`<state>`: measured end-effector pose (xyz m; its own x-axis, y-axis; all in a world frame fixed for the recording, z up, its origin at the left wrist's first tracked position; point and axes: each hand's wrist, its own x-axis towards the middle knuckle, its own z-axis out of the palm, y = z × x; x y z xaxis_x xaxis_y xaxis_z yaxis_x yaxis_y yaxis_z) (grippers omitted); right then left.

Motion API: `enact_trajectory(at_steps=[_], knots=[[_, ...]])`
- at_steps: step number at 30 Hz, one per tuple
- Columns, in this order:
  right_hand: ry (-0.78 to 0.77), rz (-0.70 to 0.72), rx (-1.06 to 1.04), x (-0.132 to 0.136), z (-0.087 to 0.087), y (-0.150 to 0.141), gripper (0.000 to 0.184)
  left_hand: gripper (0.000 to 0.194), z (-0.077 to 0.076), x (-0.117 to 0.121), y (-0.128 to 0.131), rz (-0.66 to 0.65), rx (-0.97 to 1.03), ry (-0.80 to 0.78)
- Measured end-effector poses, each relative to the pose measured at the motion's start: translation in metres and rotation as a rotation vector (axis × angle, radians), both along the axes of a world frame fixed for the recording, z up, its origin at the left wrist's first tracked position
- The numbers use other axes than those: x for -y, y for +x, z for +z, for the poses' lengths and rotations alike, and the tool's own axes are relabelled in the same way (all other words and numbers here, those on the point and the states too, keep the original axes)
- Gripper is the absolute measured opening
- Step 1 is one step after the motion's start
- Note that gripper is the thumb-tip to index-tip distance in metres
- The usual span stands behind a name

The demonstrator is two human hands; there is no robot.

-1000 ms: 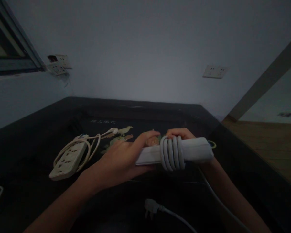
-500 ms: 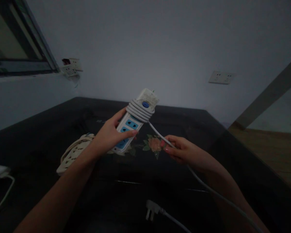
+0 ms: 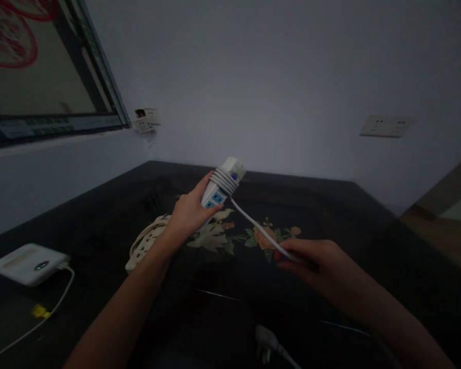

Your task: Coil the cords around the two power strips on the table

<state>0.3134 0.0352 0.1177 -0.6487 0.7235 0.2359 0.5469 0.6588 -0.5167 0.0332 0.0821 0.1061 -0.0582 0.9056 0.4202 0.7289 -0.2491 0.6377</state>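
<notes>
I'm clamping the strip in my left fingers, coils already circling just beyond them; my right fingers are pinching cord, the stretch between running unwound.

The power strip is white with bright blue sockets and a dark blue button. Its cord is white too. The bench is black, with an orange flower and green leaves. The other power strip is cream.
</notes>
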Motion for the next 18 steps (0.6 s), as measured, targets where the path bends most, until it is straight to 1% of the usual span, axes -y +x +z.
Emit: enact_trajectory(at_steps=[2,4,6,8,11,13,16,18], knots=[[0.164,-0.028,0.028,0.009,0.004,0.0,0.013,0.079,-0.004,0.002,0.011,0.039,-0.137,-0.041],[0.401,-0.046,0.061,0.017,0.008,0.001,0.019,0.08,-0.007,0.006,0.021,0.06,-0.282,-0.103],[0.645,-0.028,0.1,0.023,0.011,0.002,0.027,0.079,-0.012,0.01,0.031,0.023,-0.385,-0.15],[0.806,0.015,0.128,0.027,0.013,0.002,0.032,0.077,-0.016,0.013,0.04,-0.043,-0.455,-0.16],[0.893,0.039,0.116,0.029,0.016,0.005,0.03,0.077,-0.022,0.019,0.049,-0.14,-0.511,-0.169],[0.904,-0.001,0.114,0.029,0.017,0.009,0.027,0.077,-0.023,0.022,0.053,-0.176,-0.526,-0.198],[0.903,-0.081,0.126,0.029,0.019,0.015,0.024,0.076,-0.021,0.024,0.055,-0.193,-0.535,-0.216],[0.918,-0.115,0.118,0.029,0.022,0.019,0.023,0.074,-0.018,0.022,0.053,-0.164,-0.518,-0.198]])
